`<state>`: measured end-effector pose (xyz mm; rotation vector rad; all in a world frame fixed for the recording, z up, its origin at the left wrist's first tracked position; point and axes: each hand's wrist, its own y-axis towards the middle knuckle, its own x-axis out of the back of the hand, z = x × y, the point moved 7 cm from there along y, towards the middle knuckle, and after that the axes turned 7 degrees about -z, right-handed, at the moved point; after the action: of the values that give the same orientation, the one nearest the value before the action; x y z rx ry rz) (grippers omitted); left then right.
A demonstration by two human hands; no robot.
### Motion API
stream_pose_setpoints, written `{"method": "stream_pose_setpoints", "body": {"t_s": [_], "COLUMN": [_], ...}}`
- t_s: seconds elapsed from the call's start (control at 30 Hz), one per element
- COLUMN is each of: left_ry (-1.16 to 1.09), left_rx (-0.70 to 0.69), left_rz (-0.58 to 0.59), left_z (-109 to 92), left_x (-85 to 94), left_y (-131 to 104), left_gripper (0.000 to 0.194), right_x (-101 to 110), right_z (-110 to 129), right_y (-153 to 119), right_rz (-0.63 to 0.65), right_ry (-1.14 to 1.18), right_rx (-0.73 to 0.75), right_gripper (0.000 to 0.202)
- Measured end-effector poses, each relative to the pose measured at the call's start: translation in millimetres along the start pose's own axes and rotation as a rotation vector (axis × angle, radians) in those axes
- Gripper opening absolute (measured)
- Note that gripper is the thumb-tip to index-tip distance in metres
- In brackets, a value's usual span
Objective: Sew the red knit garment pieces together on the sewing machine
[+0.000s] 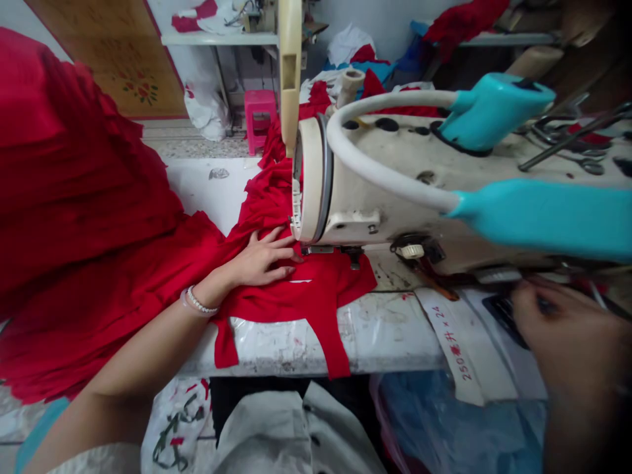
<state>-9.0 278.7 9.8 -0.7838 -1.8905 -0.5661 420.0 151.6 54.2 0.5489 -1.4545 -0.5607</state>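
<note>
My left hand lies with fingers spread on a red fabric piece, just left of the presser foot area of the sewing machine. Two strap-like ends of that piece hang toward the table's front edge. At the right, my right hand is curled beside the machine's base, over a small dark object on the table. Blur and shadow hide what its fingers hold, if anything. The red fabric runs under the machine head and joins more red cloth behind it.
A tall pile of red fabric stands at the left. A lamp with a turquoise holder and bent white neck arches over the machine. A cardboard flap lies at the right front. Farther back are a pink stool and another table.
</note>
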Motion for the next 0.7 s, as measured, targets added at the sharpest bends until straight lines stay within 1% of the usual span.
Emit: {"method": "stream_pose_setpoints", "body": {"t_s": [0.03,0.07,0.13,0.2,0.27,0.3,0.33,0.37,0.4,0.43,0.47,0.5,0.53,0.57,0.6,0.63,0.7], "left_ry": [-0.008,-0.016,-0.026,-0.030,-0.028,-0.024,-0.015,-0.001,0.016,0.033,0.048,0.058,0.060,0.054,0.040,0.025,-0.002], "left_rx": [-0.001,-0.002,-0.007,-0.014,-0.020,-0.022,-0.022,-0.020,-0.017,-0.014,-0.011,-0.008,-0.005,-0.001,0.013,0.048,0.181], "left_rz": [-0.011,-0.023,-0.047,-0.069,-0.096,-0.114,-0.134,-0.156,-0.177,-0.196,-0.211,-0.222,-0.229,-0.231,-0.232,-0.239,-0.258], "left_z": [0,0,-1,-2,-2,-2,-2,-1,1,2,3,4,4,2,-2,-5,-13], "left_x": [0.4,0.7,0.6,0.1,0.6,1.6,3.1,5.1,7.2,9.3,11.0,12.0,12.0,10.7,8.3,5.6,-0.9], "left_y": [-1,-1,-3,-4,-4,-4,-3,-2,0,1,2,2,2,1,0,-2,-8], "left_gripper": [0.033,0.033,0.033,0.034,0.034,0.035,0.035,0.035,0.035,0.035,0.035,0.035,0.035,0.036,0.037,0.038,0.043], "right_x": [0,-2,-5,0,10,15,20,24,25,28,27,17,1,-15,-33,-50,-77], "right_z": [2,3,5,6,19,31,49,72,99,133,169,204,235,260,277,285,284], "right_y": [1,2,3,5,6,6,6,6,6,6,6,6,7,8,10,13,21], "right_rz": [-0.026,-0.027,0.015,-0.013,-0.062,-0.083,-0.101,-0.113,-0.118,-0.153,-0.159,-0.062,0.093,0.211,0.318,0.413,0.529], "right_ry": [-0.043,-0.071,-0.064,-0.046,-0.067,-0.080,-0.080,-0.046,0.026,0.154,0.344,0.528,0.610,0.611,0.561,0.486,0.360], "right_rx": [-0.022,-0.036,-0.045,-0.040,0.021,0.051,0.076,0.096,0.108,0.156,0.223,0.271,0.293,0.308,0.301,0.288,0.279], "right_gripper": [0.025,0.026,0.028,0.025,0.023,0.021,0.020,0.018,0.018,0.017,0.019,0.025,0.032,0.038,0.044,0.048,0.052]}}
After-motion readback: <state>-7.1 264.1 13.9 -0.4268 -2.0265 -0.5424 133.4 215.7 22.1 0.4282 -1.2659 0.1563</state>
